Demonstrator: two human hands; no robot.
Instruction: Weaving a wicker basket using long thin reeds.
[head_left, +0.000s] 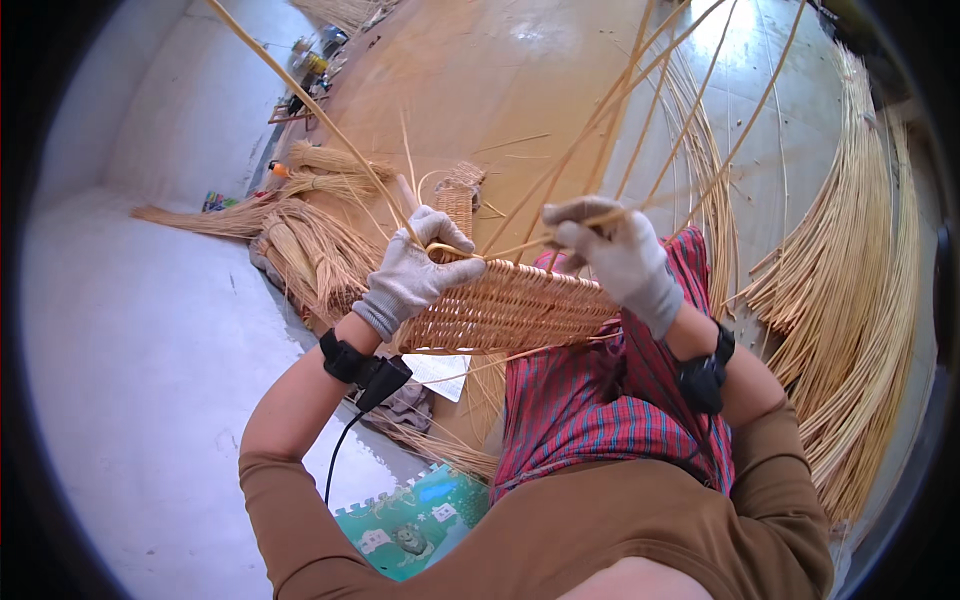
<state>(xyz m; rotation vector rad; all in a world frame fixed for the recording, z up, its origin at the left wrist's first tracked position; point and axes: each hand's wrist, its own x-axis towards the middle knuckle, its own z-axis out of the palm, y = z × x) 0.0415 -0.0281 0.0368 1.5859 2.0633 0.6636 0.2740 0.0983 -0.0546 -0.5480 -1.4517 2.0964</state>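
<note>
A flat, tightly woven wicker piece [515,310] rests across my lap. My left hand [415,275], in a pale knitted glove, is closed on its upper left corner, thumb toward the rim, beside a bent loop of cane. From that corner a long cane [305,100] slants up to the left. Above the right part of the rim, my gloved right hand [625,262] pinches a wicker strand [525,247] that runs back toward the left hand. Its fingers are slightly smeared by motion. Several upright stakes [655,165] rise from the weave past the right hand.
Large bundles of long wicker rods [850,290] lie on the floor at the right. More bundles [315,250] are heaped at the left beside a pale wall [130,350]. A small woven piece [457,205] lies beyond my left hand. A green foam mat [415,525] is at lower left.
</note>
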